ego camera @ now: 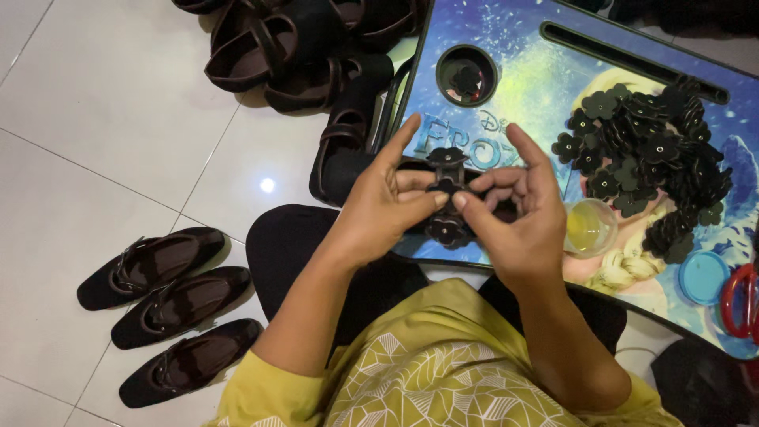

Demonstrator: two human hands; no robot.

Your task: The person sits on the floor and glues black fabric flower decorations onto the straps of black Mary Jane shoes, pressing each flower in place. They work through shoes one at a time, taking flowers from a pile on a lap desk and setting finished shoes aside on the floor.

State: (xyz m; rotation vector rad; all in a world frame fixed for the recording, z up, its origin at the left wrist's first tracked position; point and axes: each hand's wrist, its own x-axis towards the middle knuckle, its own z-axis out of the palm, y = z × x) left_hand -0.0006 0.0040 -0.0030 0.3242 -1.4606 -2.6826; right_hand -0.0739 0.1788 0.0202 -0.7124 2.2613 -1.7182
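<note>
Right, both sets of fingertips meet at the middle of the frame: the left hand (378,207) pinches with thumb and forefinger, index raised and pointing up, and the right hand (518,215) pinches back from the other side, its fingers curled. Between them sits a dark flower piece (447,187), pressed onto the strap of a black shoe (447,225) that rests on the near edge of the lap table (522,75). More flower shapes show on the shoe above and below the fingertips.

Just beside the right hand stands a small clear cup of yellow liquid (589,227). Beyond it, a heap of dark flower cutouts (652,158) covers the table's right side. A blue lid (704,277) and red scissors (742,300) lie at the right edge. The table's round cup hole (466,75) holds another flower piece.

On the tile floor, three finished black shoes (170,308) lie in a row to the left, and a pile of black shoes (304,51) sits at the top.
</note>
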